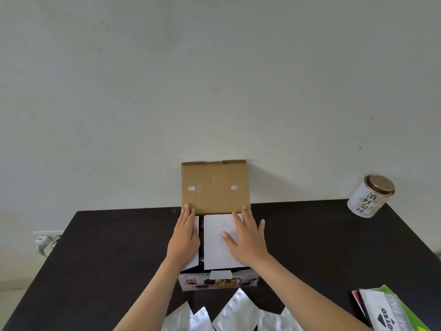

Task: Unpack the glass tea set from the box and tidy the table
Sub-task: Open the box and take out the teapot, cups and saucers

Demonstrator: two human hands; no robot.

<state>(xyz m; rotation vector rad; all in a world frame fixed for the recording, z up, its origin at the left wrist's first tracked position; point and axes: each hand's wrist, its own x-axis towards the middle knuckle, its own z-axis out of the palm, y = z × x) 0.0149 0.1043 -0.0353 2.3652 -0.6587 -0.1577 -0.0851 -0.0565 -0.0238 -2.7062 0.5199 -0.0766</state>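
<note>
At the far left I see a white wall socket [46,240] with a plug in it, just beyond the edge of the dark table [107,247]. The box [218,281] sits near the middle of the table, close to the wall, with its printed front panel facing me. Its brown lid [214,186] stands raised at the back, leaning toward the wall. Two white foam pieces cover the top of the box: a narrow foam strip [196,235] on the left and a wider foam slab [218,242] on the right, with a dark gap between them.

My left hand [187,235] lies flat on the narrow foam strip, fingers straight and reaching the base of the lid. My right hand [245,237] lies flat on the wider slab, fingers spread and relaxed. Neither hand grasps anything.

Several silver foil bags [229,314] lie at the near edge of the table, in front of the box. At the near right corner lies a stack of packets [381,311]. A round tin [370,195] with a gold lid stands at the far right corner.
</note>
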